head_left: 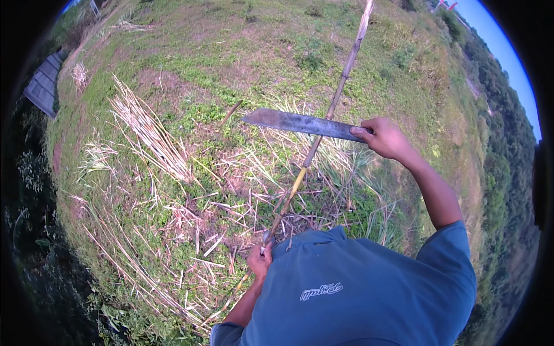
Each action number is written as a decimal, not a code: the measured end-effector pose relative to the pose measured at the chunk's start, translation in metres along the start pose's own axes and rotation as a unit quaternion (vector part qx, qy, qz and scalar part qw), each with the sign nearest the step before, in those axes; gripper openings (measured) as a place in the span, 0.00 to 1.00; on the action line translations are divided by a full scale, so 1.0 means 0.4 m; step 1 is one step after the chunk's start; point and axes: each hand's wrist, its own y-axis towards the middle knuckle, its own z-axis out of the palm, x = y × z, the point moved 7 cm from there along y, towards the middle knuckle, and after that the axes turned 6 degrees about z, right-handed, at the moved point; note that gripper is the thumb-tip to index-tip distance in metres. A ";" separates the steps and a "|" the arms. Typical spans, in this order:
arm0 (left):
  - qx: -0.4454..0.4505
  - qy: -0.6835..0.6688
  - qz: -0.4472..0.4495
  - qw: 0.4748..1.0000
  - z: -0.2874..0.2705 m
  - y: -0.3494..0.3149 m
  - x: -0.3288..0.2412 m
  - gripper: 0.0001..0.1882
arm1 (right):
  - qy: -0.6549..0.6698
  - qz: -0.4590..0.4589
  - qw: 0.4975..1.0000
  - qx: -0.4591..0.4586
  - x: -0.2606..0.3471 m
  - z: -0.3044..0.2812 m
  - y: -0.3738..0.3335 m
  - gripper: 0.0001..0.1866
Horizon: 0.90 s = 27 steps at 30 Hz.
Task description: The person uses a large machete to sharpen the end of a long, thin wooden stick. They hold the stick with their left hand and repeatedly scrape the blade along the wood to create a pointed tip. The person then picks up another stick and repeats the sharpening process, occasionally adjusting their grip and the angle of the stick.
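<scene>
My right hand (382, 137) is closed round the handle of a machete (300, 123), held out level with its blade pointing left. The blade crosses in front of a long, thin cane stalk (344, 78); I cannot tell whether they touch. The stalk slants from the top right down toward my body, brown and grey with a yellow stretch near its lower part. Low beside my blue shirt (369, 282), my left hand (259, 262) grips the stalk near its lower end. Something small and pale shows by those fingers, too small to name.
A bundle of cut stalks (151, 135) lies on the grass at left. Cut leaves (337, 158) pile up behind the stalk, and loose pieces (213, 245) litter the ground before me. A short stick (231, 112) pokes up near the machete's tip. Trees line the right side.
</scene>
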 end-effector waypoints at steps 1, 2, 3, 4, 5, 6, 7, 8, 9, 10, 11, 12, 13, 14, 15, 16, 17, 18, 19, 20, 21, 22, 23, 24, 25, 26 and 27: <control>-0.014 0.018 0.021 1.000 -0.009 0.006 -0.008 0.17 | 0.014 0.027 0.999 -0.045 -0.001 -0.041 0.009 0.26; -0.029 0.038 0.043 0.998 -0.017 0.008 -0.020 0.16 | 0.028 0.054 0.994 -0.090 -0.004 -0.088 0.027 0.26; -0.041 0.055 0.069 0.995 -0.020 0.013 -0.036 0.16 | 0.042 0.084 0.986 -0.138 -0.019 -0.133 0.038 0.26; -0.054 0.071 0.094 0.992 -0.023 0.015 -0.049 0.16 | 0.034 0.094 0.980 -0.173 -0.033 -0.167 0.051 0.26; -0.054 0.084 0.104 0.990 -0.020 0.013 -0.046 0.15 | 0.026 0.105 0.972 -0.208 -0.053 -0.201 0.061 0.26; -0.061 0.100 0.110 0.987 -0.024 0.010 -0.037 0.15 | 0.020 0.107 0.964 -0.241 -0.041 -0.226 0.065 0.26; -0.067 0.116 0.117 0.984 -0.027 0.007 -0.029 0.14 | -0.002 0.098 0.972 -0.216 -0.021 -0.220 0.061 0.26; -0.076 0.122 0.119 0.982 -0.029 0.004 -0.021 0.14 | -0.023 0.089 0.977 -0.190 0.003 -0.209 0.042 0.26; -0.083 0.128 0.123 0.981 -0.031 0.003 -0.024 0.14 | -0.044 0.082 0.982 -0.165 0.022 -0.193 0.016 0.26; -0.089 0.132 0.127 0.979 -0.033 0.003 -0.027 0.13 | -0.046 0.078 0.989 -0.114 0.034 -0.165 -0.003 0.25; -0.094 0.125 0.134 0.979 -0.031 0.003 -0.027 0.13 | -0.049 0.056 0.991 -0.108 0.039 -0.153 -0.015 0.25; -0.097 0.119 0.140 0.978 -0.033 0.002 -0.028 0.12 | -0.053 0.034 0.993 -0.100 0.039 -0.138 -0.023 0.26; -0.101 0.113 0.146 0.978 -0.036 0.001 -0.031 0.11 | -0.056 0.012 0.994 -0.092 0.049 -0.131 -0.027 0.26; -0.090 0.086 0.131 0.984 -0.034 0.004 -0.026 0.11 | -0.047 0.036 0.994 -0.089 0.047 -0.153 -0.020 0.26; -0.075 0.060 0.116 0.989 -0.041 0.010 -0.043 0.11 | -0.020 0.048 0.991 -0.126 0.033 -0.164 -0.007 0.26; -0.058 0.031 0.105 0.992 -0.043 0.023 -0.062 0.10 | 0.006 0.064 0.984 -0.166 0.006 -0.180 0.011 0.27; -0.060 0.024 0.097 0.993 -0.049 0.027 -0.079 0.10 | 0.032 0.080 0.975 -0.205 -0.024 -0.192 0.026 0.27; -0.064 0.017 0.091 0.994 -0.057 0.035 -0.098 0.10 | 0.056 0.088 0.967 -0.232 -0.052 -0.192 0.041 0.27; -0.069 0.010 0.086 0.994 -0.069 0.047 -0.111 0.09 | 0.064 0.090 0.969 -0.223 -0.066 -0.175 0.048 0.27; -0.075 0.042 0.095 0.992 -0.082 0.057 -0.129 0.09 | 0.072 0.092 0.970 -0.213 -0.079 -0.158 0.052 0.27; -0.083 0.073 0.104 0.988 -0.093 0.069 -0.147 0.09 | 0.080 0.093 0.971 -0.205 -0.090 -0.143 0.059 0.28; -0.095 0.109 0.111 0.983 -0.108 0.077 -0.155 0.09 | 0.098 0.096 0.973 -0.186 -0.103 -0.100 0.074 0.28; -0.047 0.083 0.077 0.992 -0.103 0.087 -0.133 0.10 | 0.113 0.083 0.971 -0.194 -0.103 -0.073 0.081 0.28; 0.001 0.064 0.042 0.997 -0.112 0.089 -0.101 0.10 | 0.133 0.068 0.969 -0.199 -0.096 -0.039 0.089 0.27; 0.056 0.043 0.009 0.997 -0.119 0.102 -0.094 0.11 | 0.151 0.060 0.965 -0.205 -0.100 -0.015 0.088 0.27; 0.095 0.029 0.013 0.995 -0.129 0.118 -0.105 0.16 | 0.203 0.055 0.955 -0.209 -0.099 0.000 0.090 0.27; 0.136 0.011 0.013 0.991 -0.141 0.130 -0.096 0.17 | 0.241 0.047 0.944 -0.219 -0.105 0.017 0.105 0.27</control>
